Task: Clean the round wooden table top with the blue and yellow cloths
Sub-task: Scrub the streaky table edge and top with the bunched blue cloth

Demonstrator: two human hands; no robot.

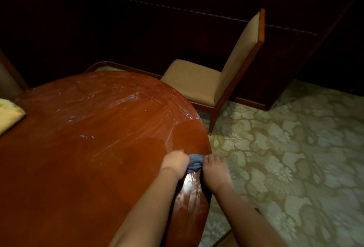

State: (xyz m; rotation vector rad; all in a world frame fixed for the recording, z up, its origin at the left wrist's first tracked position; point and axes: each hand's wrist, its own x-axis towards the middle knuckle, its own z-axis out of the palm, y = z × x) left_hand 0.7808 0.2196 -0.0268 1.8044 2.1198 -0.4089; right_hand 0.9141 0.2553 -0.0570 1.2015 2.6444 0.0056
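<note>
The blue cloth (195, 163) sits bunched at the right rim of the round wooden surface (94, 148), mostly hidden between both hands. The left hand (175, 163) and right hand (213, 170) grip it with curled fingers. The yellow cloth (8, 113) lies at the left, cut off by the frame edge.

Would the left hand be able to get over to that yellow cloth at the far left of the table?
Probably, but not freely: the left hand grips the blue cloth together with the right hand. The table top toward the yellow cloth looks bare.
</note>
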